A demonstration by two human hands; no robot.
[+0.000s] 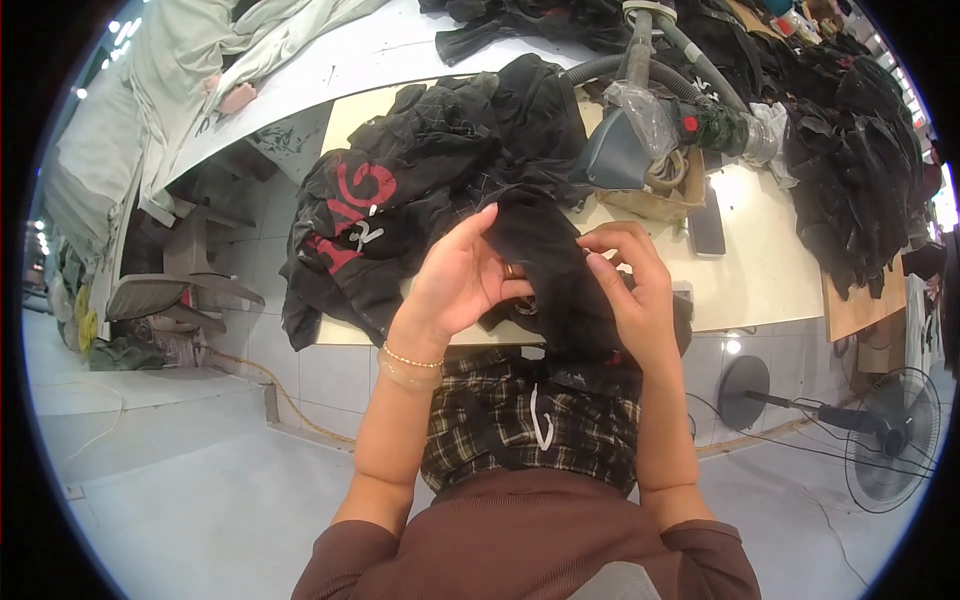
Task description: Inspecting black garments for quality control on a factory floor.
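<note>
Between my hands a piece of black garment [550, 240] hangs down over the table's near edge to my lap. My left hand [460, 275] is at its left side, thumb raised and the other fingers curled in against the cloth. A ring is on one of those fingers. On the right side, my right hand [635, 275] has its thumb and forefinger close together at the fabric's edge; the exact grip is partly hidden. Beyond my left hand lies a heap of black clothes [430, 130], one with a red and white print [355, 215].
A grey machine head [615, 150] with hoses stands behind my right hand, next to a box [655, 203] and a dark phone [706, 225]. More black clothes [850, 150] hang off the right side. A chair [185, 285] is at left, a fan [890, 440] at right.
</note>
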